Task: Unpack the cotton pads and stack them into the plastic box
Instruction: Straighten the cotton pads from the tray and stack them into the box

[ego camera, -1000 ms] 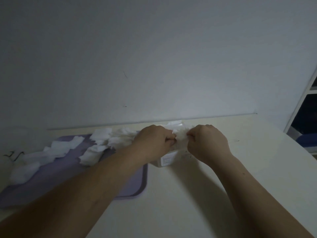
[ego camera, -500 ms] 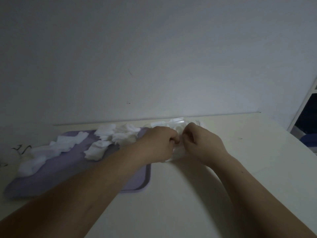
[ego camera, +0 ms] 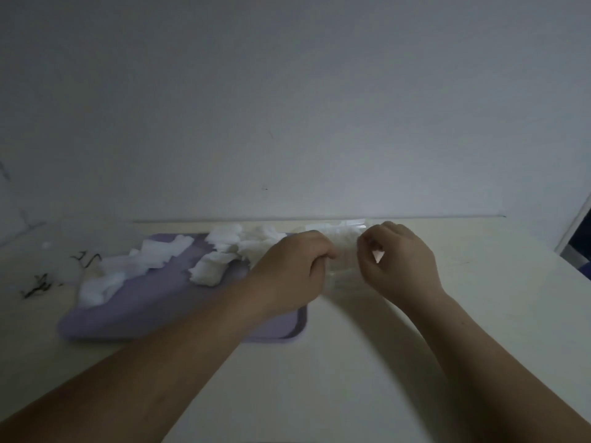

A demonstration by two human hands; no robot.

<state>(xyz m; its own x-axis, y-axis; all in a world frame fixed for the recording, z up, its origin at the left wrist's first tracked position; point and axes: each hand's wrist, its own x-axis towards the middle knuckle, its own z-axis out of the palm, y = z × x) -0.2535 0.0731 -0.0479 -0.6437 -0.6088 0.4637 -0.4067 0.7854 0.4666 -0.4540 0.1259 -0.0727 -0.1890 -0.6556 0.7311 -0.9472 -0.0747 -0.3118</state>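
Most cotton pads [ego camera: 211,270] lie loose on the purple tray [ego camera: 160,314], so you have lots left to stack in the plastic box [ego camera: 343,273] on the bench [ego camera: 319,378], which your curled left hand [ego camera: 294,270] seems to grip while your right hand [ego camera: 399,263] pinches a white pad beside it.

1. Dim, cool, even room light. The wall [ego camera: 287,107] reads grey-blue, lightest near its middle and darker toward the upper corners.
2. No glare. A faint, soft-edged shadow lies on the table [ego camera: 479,314] between the forearms.
3. Motion blur softens the left hand [ego camera: 294,270] and right hand [ego camera: 396,263] and smears the clear plastic box [ego camera: 343,270] between them.
4. Wide-angle distortion makes the upright frame [ego camera: 575,225] at the right edge lean.
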